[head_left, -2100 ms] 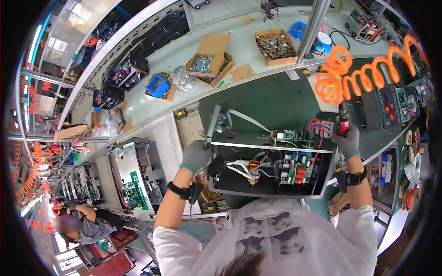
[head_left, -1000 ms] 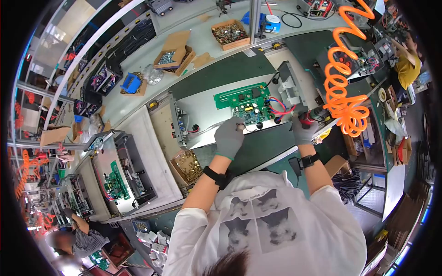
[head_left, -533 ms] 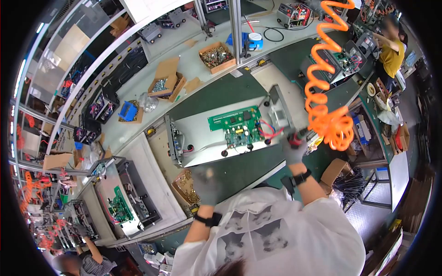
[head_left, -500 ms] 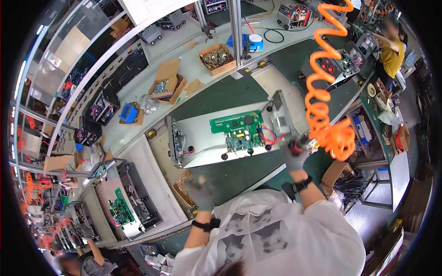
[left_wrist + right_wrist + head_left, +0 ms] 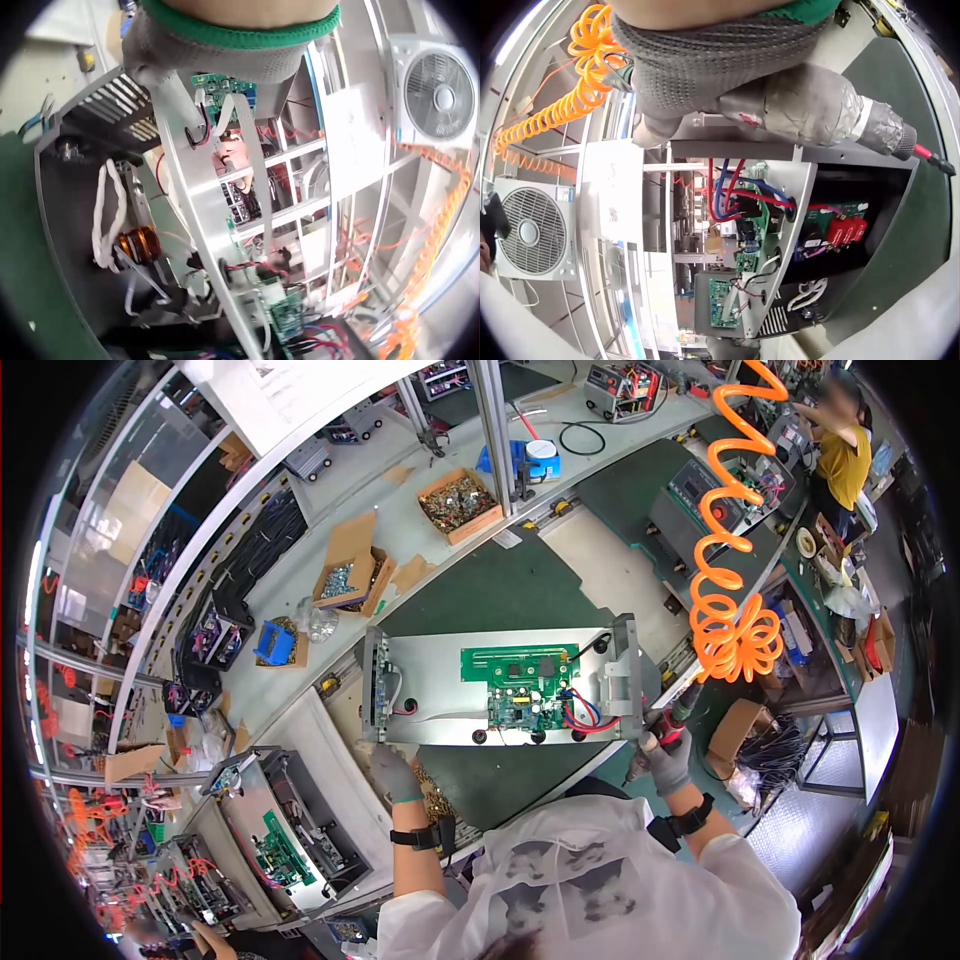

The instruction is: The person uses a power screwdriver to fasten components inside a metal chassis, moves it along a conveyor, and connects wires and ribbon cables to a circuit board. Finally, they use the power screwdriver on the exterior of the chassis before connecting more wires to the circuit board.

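A metal chassis [image 5: 435, 660] with a green circuit board [image 5: 515, 665] lies across the bench in front of me. My gloved left hand [image 5: 397, 772] grips its left end panel from below; in the left wrist view the glove [image 5: 217, 49] covers the panel's edge. At the other end, my gloved right hand [image 5: 668, 762] holds an air screwdriver [image 5: 802, 105], wrapped in silver tape with a red-shanked bit [image 5: 930, 157]. That hand is right at the chassis's lower right corner. A copper coil [image 5: 140, 244] and a red component block [image 5: 846, 231] sit inside the dark lower half.
An orange coiled hose [image 5: 735, 645] hangs down to the screwdriver. Left, a second open chassis [image 5: 290, 810] stands on the line. Boxes of screws [image 5: 460, 505] and a blue scoop [image 5: 273, 643] lie on the far bench. A person in yellow [image 5: 845, 460] works at the far right.
The chassis has been turned from standing to board side up and now sits squarer to me. My left hand left the board's edge, moved down left, then up to the left end panel.
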{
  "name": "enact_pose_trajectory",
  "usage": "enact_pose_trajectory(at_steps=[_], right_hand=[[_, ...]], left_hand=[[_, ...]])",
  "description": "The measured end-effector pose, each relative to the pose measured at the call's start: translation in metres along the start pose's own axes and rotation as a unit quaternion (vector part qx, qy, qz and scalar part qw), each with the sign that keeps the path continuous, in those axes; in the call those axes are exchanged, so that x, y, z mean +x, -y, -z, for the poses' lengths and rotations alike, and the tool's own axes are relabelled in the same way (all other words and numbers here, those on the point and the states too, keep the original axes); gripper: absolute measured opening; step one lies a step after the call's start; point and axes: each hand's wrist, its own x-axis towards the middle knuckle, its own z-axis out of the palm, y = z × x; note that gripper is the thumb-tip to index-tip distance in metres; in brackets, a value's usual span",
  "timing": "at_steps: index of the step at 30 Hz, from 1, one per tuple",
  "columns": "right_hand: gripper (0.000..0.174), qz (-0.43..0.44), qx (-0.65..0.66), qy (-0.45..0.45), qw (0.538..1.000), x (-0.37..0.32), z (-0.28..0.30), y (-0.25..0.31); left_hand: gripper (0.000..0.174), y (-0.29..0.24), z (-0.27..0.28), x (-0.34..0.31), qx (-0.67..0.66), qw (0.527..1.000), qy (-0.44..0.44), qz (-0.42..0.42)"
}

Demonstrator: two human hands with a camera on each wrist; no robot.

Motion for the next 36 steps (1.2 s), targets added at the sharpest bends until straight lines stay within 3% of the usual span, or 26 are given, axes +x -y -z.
enact_pose_trajectory(at_steps=[1, 3, 4, 5, 7, 11, 14, 16, 17, 18, 19, 20, 22, 24, 26, 29, 30, 32, 34, 35, 36], right_hand=[[0.036, -0.013, -0.005, -0.016, 1.0, -0.002, 0.0, -0.002], [0.035, -0.056, 0.007, -0.021, 0.998, -0.005, -0.006, 0.016], [0.033, -0.1, 0.02, -0.023, 0.995, -0.006, -0.007, 0.026], [0.031, -0.083, -0.022, -0.024, 0.996, -0.004, -0.005, 0.03], [0.029, -0.105, -0.026, -0.024, 0.994, -0.003, 0.0, 0.035], [0.025, -0.113, -0.009, -0.007, 0.994, -0.004, -0.001, 0.049], [0.029, -0.145, 0.004, 0.023, 0.989, -0.008, -0.002, 0.047], [0.03, -0.074, -0.08, 0.026, 0.994, -0.005, -0.004, 0.036], [0.031, -0.041, -0.123, 0.041, 0.991, 0.001, -0.003, 0.041], [0.031, -0.04, -0.122, 0.045, 0.991, 0.006, -0.005, 0.047], [0.03, -0.102, -0.073, -0.004, 0.992, 0.01, -0.007, 0.052], [0.029, -0.163, -0.025, -0.053, 0.985, 0.014, -0.008, 0.054], [0.03, -0.111, -0.048, -0.085, 0.989, 0.019, 0.008, 0.03], [0.031, -0.111, -0.053, -0.113, 0.986, 0.028, 0.014, 0.032], [0.032, -0.088, -0.084, -0.12, 0.985, 0.032, 0.029, 0.01], [0.025, -0.061, -0.079, -0.153, 0.983, 0.049, 0.036, 0.009], [0.025, 0.02, -0.121, -0.171, 0.978, 0.058, 0.04, 0.001], [0.029, 0.004, -0.098, -0.224, 0.97, 0.07, 0.061, -0.02], [0.031, 0.012, -0.087, -0.269, 0.959, 0.087, 0.07, -0.029], [0.032, 0.018, -0.098, -0.278, 0.955, 0.094, 0.073, -0.024], [0.033, 0.025, -0.108, -0.287, 0.951, 0.1, 0.076, -0.02]], left_hand=[[0.041, 0.03, 0.014, 0.028, 0.007, 0.999, 0.05, 0.002], [0.04, 0.1, 0.038, 0.105, -0.015, 0.999, 0.052, 0.006], [0.04, 0.091, 0.029, 0.104, -0.037, 0.998, 0.052, 0.01], [0.04, 0.105, 0.018, 0.066, -0.037, 0.998, 0.053, 0.011], [0.033, 0.017, -0.064, 0.02, -0.098, 0.99, -0.06, -0.081], [0.035, 0.029, -0.081, 0.064, 0.011, 0.992, 0.025, -0.125], [0.039, 0.021, -0.119, 0.103, -0.014, 0.989, 0.08, -0.121], [0.04, -0.003, -0.147, 0.112, 0.01, 0.998, 0.065, 0.012], [0.04, 0.014, -0.15, 0.128, 0.009, 0.998, 0.062, 0.01], [0.044, 0.046, -0.156, 0.157, 0.087, 0.981, 0.134, -0.112], [0.048, 0.062, -0.16, 0.174, 0.162, 0.938, 0.202, -0.231], [0.048, 0.056, -0.173, 0.168, 0.159, 0.939, 0.199, -0.232], [0.054, 0.027, -0.212, 0.133, 0.15, 0.964, 0.169, -0.14], [0.06, 0.011, -0.227, 0.118, 0.176, 0.959, 0.176, -0.136], [0.063, 0.003, -0.239, 0.113, 0.214, 0.955, 0.202, -0.03], [0.062, -0.037, -0.262, 0.076, 0.234, 0.938, 0.233, -0.104], [0.058, -0.055, -0.269, 0.065, 0.243, 0.932, 0.256, -0.085], [0.053, -0.048, -0.283, 0.073, 0.292, 0.903, 0.291, -0.119], [0.055, -0.046, -0.285, 0.064, 0.242, 0.888, 0.311, -0.237], [0.055, -0.023, -0.286, 0.067, 0.168, 0.92, 0.326, -0.139], [0.048, -0.043, -0.275, 0.039, 0.119, 0.943, 0.312, 0.001]])
